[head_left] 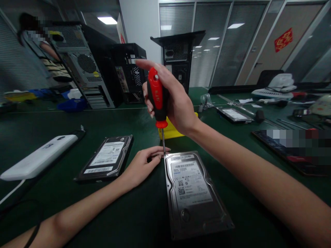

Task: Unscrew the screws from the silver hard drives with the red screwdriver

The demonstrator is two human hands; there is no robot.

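A screwdriver (pixel 157 93) with a red and black handle stands nearly upright in my right hand (pixel 178 100), which is closed round the handle with the index finger stretched over its top. Its tip rests at the far left corner of a silver hard drive (pixel 192 186), which lies label up on the table. Beside that corner is my left hand (pixel 144 163), its thumb and fingers closed at the drive's edge close to the screwdriver tip. The screw under the tip is too small to make out.
A second hard drive (pixel 108 156) and a white power strip (pixel 41 156) lie at left. Behind my right hand is a yellow container (pixel 172 131). Another drive (pixel 234 114) lies at back right, near a dark phone-like panel (pixel 279 148). Computer cases (pixel 90 65) stand behind; a person (pixel 38 48) is at far left.
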